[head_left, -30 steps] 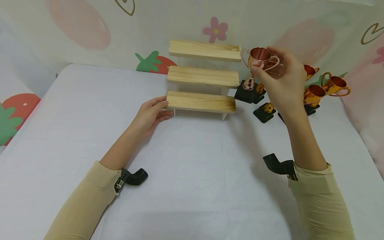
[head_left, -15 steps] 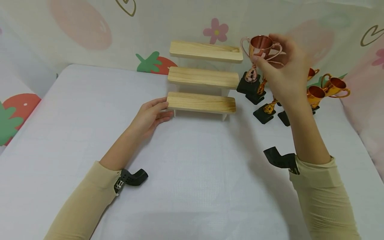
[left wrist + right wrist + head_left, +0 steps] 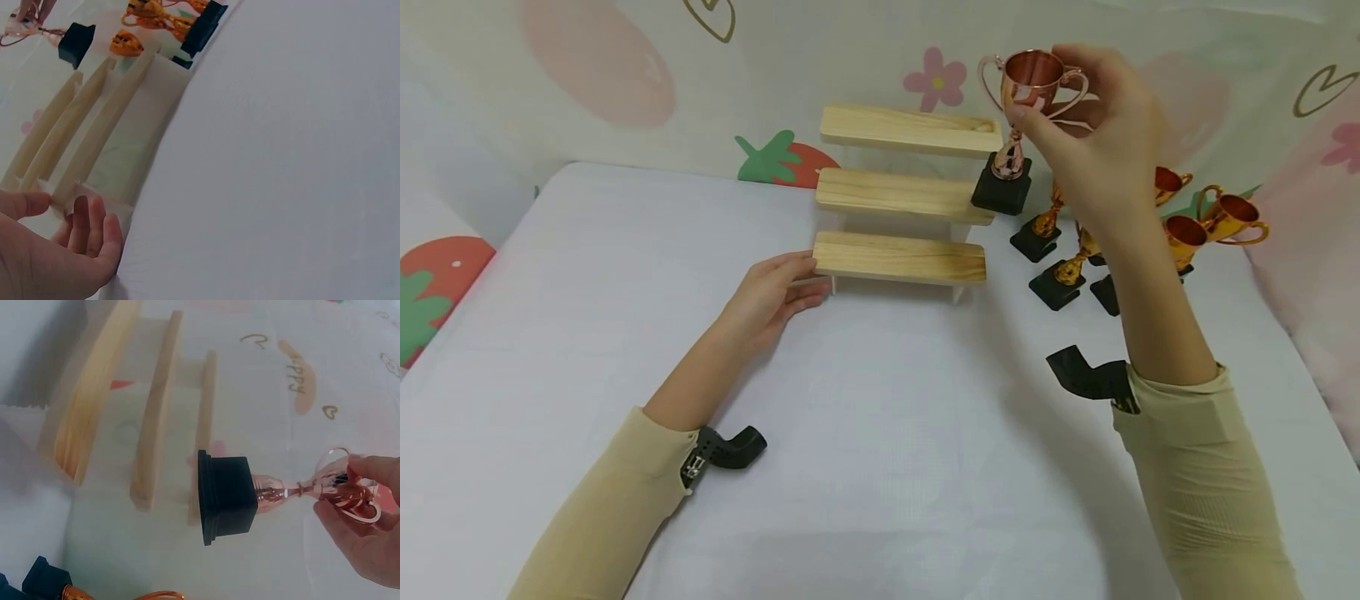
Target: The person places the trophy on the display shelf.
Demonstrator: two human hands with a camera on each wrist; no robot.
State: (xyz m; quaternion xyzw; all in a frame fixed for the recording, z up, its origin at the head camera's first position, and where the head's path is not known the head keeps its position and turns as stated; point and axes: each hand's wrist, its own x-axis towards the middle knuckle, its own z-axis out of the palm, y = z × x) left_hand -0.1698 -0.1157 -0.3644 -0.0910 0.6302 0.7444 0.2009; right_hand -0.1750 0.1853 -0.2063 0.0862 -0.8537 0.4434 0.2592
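A rose-gold trophy cup [image 3: 1030, 79] with two handles and a black base [image 3: 1002, 187] is held in the air by my right hand [image 3: 1105, 133]. Thumb and fingers pinch its bowl; the right wrist view shows the base [image 3: 228, 497] pointing toward the shelves. Beside it stands a three-tier wooden display shelf [image 3: 898, 257], and the trophy's base overlaps the right ends of its upper tiers in the head view. My left hand [image 3: 771, 300] grips the left end of the lowest tier, thumb at the edge and fingers below, as the left wrist view [image 3: 69, 244] also shows.
Several gold trophies [image 3: 1232, 217] with black bases stand on the white-covered table [image 3: 887, 433] right of the shelf, partly behind my right forearm. A patterned backdrop [image 3: 775, 75] with strawberries and flowers hangs close behind the shelf.
My right hand has raised the rose-gold trophy from beside the gold ones and brought it slightly left toward the shelf. The left hand has stayed at the lowest tier.
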